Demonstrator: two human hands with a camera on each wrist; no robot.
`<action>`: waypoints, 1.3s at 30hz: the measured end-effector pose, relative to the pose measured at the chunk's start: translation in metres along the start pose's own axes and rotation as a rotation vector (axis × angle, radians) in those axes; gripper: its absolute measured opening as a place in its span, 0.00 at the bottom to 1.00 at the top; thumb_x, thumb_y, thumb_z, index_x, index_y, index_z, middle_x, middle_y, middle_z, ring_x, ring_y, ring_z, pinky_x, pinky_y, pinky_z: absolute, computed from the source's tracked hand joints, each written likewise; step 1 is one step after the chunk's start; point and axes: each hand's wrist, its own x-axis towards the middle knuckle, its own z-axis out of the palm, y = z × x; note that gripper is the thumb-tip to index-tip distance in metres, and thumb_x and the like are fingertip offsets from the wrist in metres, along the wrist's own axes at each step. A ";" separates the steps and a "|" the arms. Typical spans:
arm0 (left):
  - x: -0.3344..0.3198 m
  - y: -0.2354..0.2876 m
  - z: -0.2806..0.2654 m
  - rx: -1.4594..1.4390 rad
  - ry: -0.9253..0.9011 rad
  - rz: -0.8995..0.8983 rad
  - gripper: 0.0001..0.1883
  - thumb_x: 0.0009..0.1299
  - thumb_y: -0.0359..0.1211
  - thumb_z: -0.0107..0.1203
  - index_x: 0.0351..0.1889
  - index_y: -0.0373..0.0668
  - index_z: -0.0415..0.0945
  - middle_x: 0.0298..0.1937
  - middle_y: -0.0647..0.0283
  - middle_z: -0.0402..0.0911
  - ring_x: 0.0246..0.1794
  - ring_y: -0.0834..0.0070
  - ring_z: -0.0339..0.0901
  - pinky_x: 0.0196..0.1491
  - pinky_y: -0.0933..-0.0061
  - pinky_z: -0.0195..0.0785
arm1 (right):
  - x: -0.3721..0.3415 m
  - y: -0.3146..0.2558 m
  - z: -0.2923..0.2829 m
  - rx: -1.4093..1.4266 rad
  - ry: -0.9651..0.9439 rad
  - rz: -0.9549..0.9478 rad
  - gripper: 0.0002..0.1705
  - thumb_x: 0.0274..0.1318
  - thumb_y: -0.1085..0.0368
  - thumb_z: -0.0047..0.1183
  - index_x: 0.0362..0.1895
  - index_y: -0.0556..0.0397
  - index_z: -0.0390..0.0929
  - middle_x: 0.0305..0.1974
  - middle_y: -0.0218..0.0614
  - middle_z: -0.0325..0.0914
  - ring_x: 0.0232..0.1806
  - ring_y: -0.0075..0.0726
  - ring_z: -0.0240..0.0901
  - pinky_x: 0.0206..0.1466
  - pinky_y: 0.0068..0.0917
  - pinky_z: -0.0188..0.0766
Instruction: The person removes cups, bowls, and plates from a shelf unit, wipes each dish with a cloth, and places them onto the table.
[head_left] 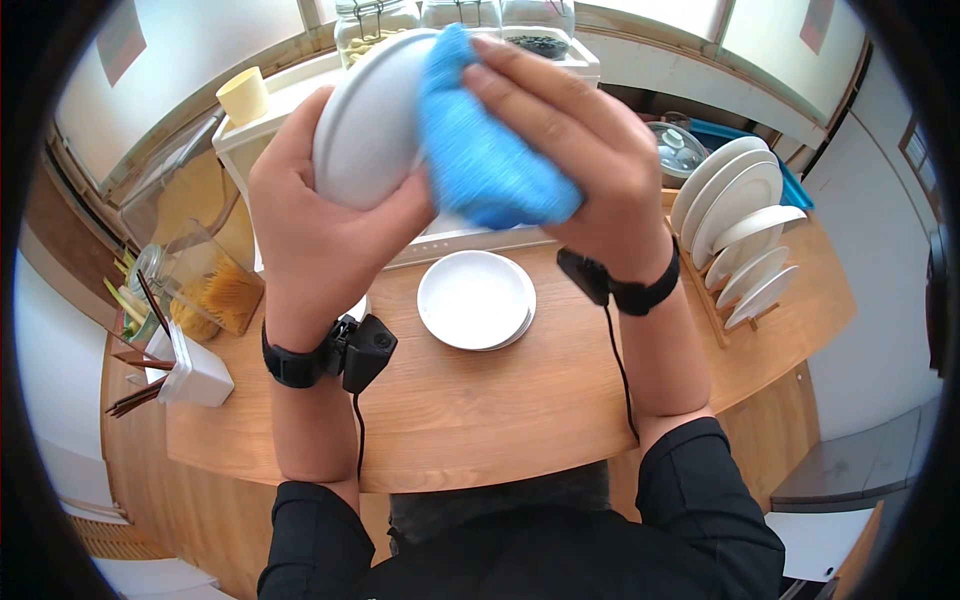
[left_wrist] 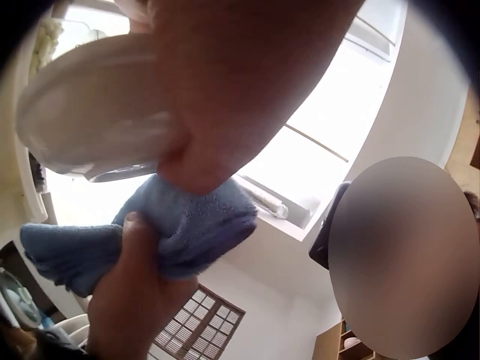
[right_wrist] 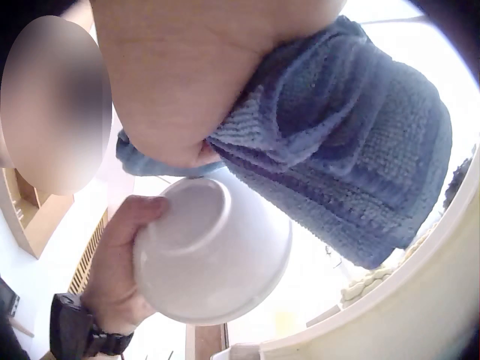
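Observation:
High in front of me, my left hand [head_left: 330, 225] grips a white bowl [head_left: 368, 135], its thumb along the near side and fingers on the far left side. My right hand [head_left: 595, 150] holds a folded blue cloth [head_left: 485, 160] against the bowl's right side. In the right wrist view the bowl [right_wrist: 214, 251] is tilted, with its round foot showing, and the cloth [right_wrist: 337, 142] hangs in thick folds. A thumb presses on the cloth [left_wrist: 191, 225] in the left wrist view. Below the hands, a small stack of white plates [head_left: 472, 300] lies on the wooden table.
White plates [head_left: 740, 205] stand upright in a wooden rack [head_left: 706, 290] on the right. At left are a white chopstick holder [head_left: 200, 368] and a clear container of pasta [head_left: 225, 290]. Behind, a white shelf [head_left: 290, 85] bears a yellow cup [head_left: 243, 96] and glass jars [head_left: 375, 25].

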 end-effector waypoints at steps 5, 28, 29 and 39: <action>0.002 0.000 -0.006 -0.023 -0.106 -0.109 0.28 0.61 0.35 0.76 0.57 0.32 0.82 0.43 0.58 0.91 0.43 0.74 0.88 0.48 0.71 0.81 | 0.012 -0.036 -0.012 0.089 -0.163 -0.023 0.26 0.50 0.64 0.74 0.57 0.48 0.92 0.63 0.43 0.88 0.47 0.44 0.90 0.46 0.32 0.85; -0.001 0.001 -0.007 -0.132 -0.056 0.016 0.30 0.59 0.33 0.75 0.60 0.34 0.82 0.49 0.58 0.91 0.47 0.74 0.89 0.50 0.71 0.82 | 0.010 -0.028 -0.005 0.144 -0.131 -0.040 0.31 0.55 0.66 0.74 0.65 0.55 0.87 0.69 0.53 0.82 0.65 0.52 0.84 0.69 0.40 0.82; -0.003 0.003 -0.010 -0.205 -0.088 -0.049 0.32 0.58 0.32 0.76 0.61 0.33 0.81 0.51 0.57 0.90 0.49 0.73 0.88 0.52 0.71 0.82 | 0.007 -0.020 -0.006 0.163 -0.068 -0.033 0.31 0.56 0.67 0.74 0.65 0.55 0.87 0.69 0.53 0.82 0.66 0.52 0.84 0.69 0.40 0.82; -0.006 0.010 -0.011 -0.099 -0.153 -0.060 0.43 0.58 0.32 0.82 0.71 0.32 0.74 0.58 0.56 0.88 0.57 0.71 0.86 0.61 0.70 0.80 | 0.010 -0.028 0.003 0.213 0.002 -0.027 0.30 0.55 0.64 0.75 0.64 0.53 0.88 0.70 0.54 0.80 0.67 0.54 0.83 0.71 0.41 0.81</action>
